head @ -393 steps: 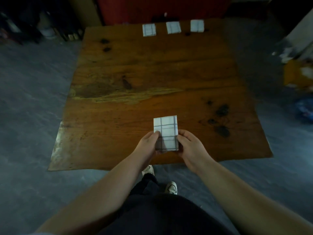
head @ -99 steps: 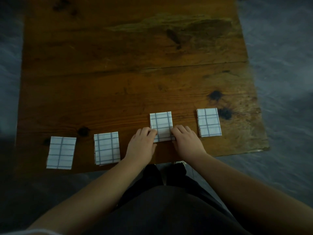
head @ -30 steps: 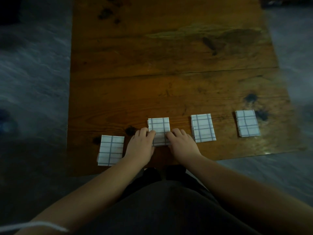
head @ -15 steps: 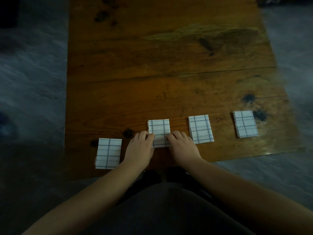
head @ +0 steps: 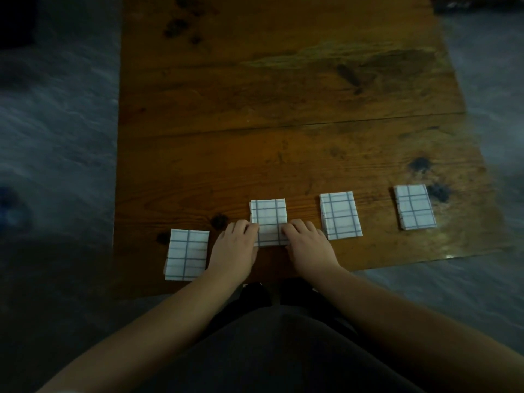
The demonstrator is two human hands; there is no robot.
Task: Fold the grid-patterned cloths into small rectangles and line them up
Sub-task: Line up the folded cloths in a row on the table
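Note:
Several folded grid-patterned cloths lie in a row near the wooden table's close edge. My left hand and my right hand rest on the lower corners of the second cloth from the left, fingers pressing and gripping its sides. The leftmost cloth sits a little nearer to me than the others. To the right lie a third cloth and, with a wider gap, the far-right cloth. All are small upright rectangles.
The table has dark knots and stains, one beside my left hand. Grey floor surrounds the table on both sides. My dark-clothed legs fill the bottom of the view.
About three seconds ago my hands were on the second cloth from the right; now they are on the second from the left. Over the last second only the view shifted slightly.

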